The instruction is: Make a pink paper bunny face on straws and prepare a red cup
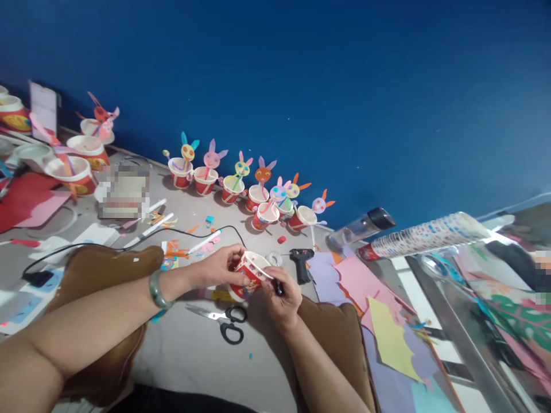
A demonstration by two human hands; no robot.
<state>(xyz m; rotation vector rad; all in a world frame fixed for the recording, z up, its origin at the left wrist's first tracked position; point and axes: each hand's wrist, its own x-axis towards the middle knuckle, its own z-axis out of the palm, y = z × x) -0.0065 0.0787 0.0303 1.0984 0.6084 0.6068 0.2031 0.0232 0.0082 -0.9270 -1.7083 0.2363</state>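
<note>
In front of me, a red printed paper cup (248, 276) is tilted between my hands. My left hand (217, 268), with a jade bangle on its wrist, is closed around the cup's left side. My right hand (282, 298) is closed at the cup's right rim, around a tool with a black end (279, 287); its kind is hidden by the fingers. Scissors with black handles (224, 318) lie open on the table just below the cup. A black glue gun (301, 263) rests right of the hands, near a roll of clear tape (274, 258).
Cups with paper rabbits (233, 188) stand in a row along the blue wall. A long stack of paper cups (424, 234) and a clear bottle (355, 230) lie to the right. Coloured paper sheets (390, 338) cover the right side. A black cable (150, 232) crosses the left.
</note>
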